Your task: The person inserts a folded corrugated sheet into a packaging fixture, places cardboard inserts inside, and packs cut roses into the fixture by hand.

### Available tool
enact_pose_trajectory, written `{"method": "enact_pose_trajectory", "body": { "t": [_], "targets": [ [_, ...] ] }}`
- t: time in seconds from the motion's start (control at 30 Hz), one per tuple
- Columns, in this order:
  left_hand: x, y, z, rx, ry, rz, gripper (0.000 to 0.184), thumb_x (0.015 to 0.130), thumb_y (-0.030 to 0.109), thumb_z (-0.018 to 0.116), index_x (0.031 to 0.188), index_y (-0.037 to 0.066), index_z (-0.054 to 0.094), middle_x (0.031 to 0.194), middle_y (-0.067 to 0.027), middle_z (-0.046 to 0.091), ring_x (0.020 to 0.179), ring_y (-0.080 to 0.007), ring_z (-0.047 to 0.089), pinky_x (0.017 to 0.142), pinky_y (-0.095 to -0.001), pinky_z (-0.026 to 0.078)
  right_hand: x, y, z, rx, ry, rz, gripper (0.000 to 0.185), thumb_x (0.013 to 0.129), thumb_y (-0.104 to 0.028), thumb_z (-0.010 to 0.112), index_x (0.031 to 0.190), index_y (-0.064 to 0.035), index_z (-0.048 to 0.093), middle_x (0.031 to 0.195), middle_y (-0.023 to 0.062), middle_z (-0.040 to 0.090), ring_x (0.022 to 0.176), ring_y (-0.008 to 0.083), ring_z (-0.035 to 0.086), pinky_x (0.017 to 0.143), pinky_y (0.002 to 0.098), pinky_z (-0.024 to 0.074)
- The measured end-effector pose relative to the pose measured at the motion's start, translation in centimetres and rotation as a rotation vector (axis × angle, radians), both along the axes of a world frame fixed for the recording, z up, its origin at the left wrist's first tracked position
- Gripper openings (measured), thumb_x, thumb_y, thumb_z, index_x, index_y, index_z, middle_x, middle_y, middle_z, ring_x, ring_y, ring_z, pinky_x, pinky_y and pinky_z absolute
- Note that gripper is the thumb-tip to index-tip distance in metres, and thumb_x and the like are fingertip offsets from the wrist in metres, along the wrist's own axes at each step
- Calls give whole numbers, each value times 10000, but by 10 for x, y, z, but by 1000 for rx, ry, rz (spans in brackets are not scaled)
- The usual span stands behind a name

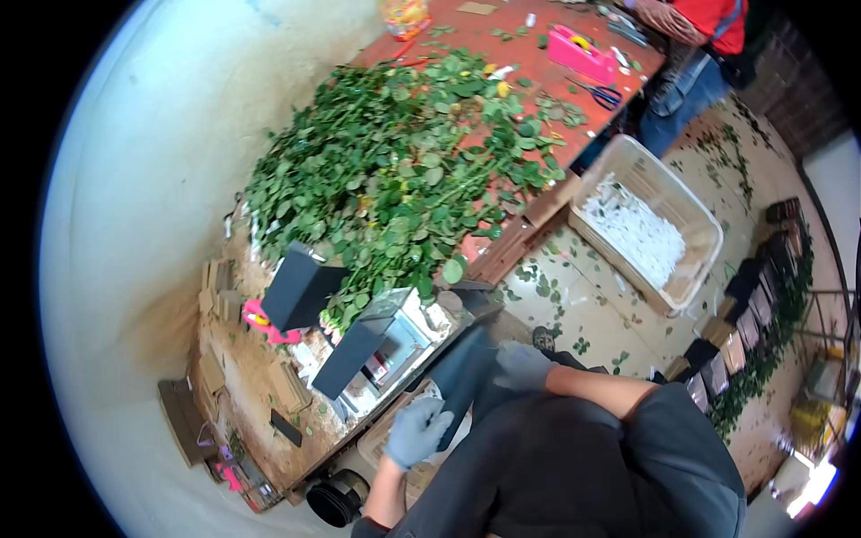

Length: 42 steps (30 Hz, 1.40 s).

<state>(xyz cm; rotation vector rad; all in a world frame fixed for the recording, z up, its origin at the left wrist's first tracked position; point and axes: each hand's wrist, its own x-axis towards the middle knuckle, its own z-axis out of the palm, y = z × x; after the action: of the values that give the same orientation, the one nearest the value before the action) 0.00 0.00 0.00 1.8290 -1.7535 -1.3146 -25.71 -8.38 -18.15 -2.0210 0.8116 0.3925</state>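
My left hand, in a grey glove, grips the lower edge of a dark grey flat sheet in front of my body. The sheet is blurred, so I cannot tell whether it is card or paper. My right hand, gloved alike, is at the other side of the sheet; its fingers are smeared and their hold is unclear. Just beyond, on the table edge, stands a wooden-framed holder with a dark panel leaning on it. Another dark panel stands by a pink tape dispenser.
Leafy green stems pile over the red table. Scissors and another pink tape dispenser lie near a co-worker. A plastic crate holding white pieces stands right; a black bucket is below left. Leaves litter the floor.
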Motion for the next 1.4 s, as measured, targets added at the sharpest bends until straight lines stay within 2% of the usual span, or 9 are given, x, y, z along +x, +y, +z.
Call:
{"method": "enact_pose_trajectory", "body": {
  "t": [0.2,0.37,0.7,0.77,0.87,0.97,1.13,1.23,1.4],
  "targets": [
    [23,-1,89,-239,529,800,276,850,227,797,951,-9,695,759,8,648,634,-63,550,589,-218,433,8,-17,76,-60,-790,-60,999,777,-399,824,1556,-60,296,1469,242,413,1357,429,401,1144,483,354],
    [18,-22,105,-539,1321,1084,355,1023,156,550,1286,-80,577,1221,-186,676,1083,-238,681,951,-359,559,44,-14,146,-195,-1064,13,1209,643,-365,905,1565,15,223,1536,268,307,1412,457,323,1172,489,311],
    [-11,-49,137,-577,1570,610,534,1074,334,462,1462,-32,433,1270,-136,647,1052,-232,660,858,-435,549,58,-4,200,-496,-1106,-105,652,727,28,575,1373,22,484,1379,225,523,1270,423,512,1059,493,436],
    [2,-59,142,-645,1441,383,662,1059,486,450,1448,-49,421,1216,-153,632,930,-237,650,788,-392,548,51,-21,228,-463,-1101,-165,607,734,65,553,1339,27,519,1319,232,571,1214,429,553,1025,484,467],
    [5,-66,137,-958,599,869,535,1034,293,580,1432,-38,443,1205,-140,598,1002,-219,651,894,-391,548,42,-46,221,-599,-1134,-410,396,871,60,520,1263,54,575,1194,245,638,1036,390,645,936,435,514],
    [38,-69,97,-1017,181,688,623,983,186,640,1498,-28,363,1365,-140,507,1184,-204,581,1006,-342,477,44,-66,253,-303,-1174,-682,276,992,-38,517,1240,65,580,1124,204,655,949,264,647,854,364,515],
    [57,-71,65,-606,408,399,678,928,186,744,1466,-54,409,1464,-168,499,1129,-214,624,980,-376,511,48,-86,260,-92,-1335,-743,338,1029,-50,504,1354,38,526,1266,91,612,1138,144,547,1025,300,407],
    [66,-70,98,-336,706,594,410,886,63,762,1241,-76,612,1120,-76,708,1039,-102,631,937,-260,510,56,-98,276,124,-1382,-772,446,999,-181,575,1376,47,508,1262,113,623,1148,183,566,1048,338,406],
    [86,-68,144,-584,766,461,336,919,6,715,1239,-33,620,1074,-7,683,910,-49,577,840,-218,499,76,-137,301,388,-1303,-662,569,982,-353,588,1382,45,515,1255,99,624,1132,172,585,977,314,450]
  ]
}}
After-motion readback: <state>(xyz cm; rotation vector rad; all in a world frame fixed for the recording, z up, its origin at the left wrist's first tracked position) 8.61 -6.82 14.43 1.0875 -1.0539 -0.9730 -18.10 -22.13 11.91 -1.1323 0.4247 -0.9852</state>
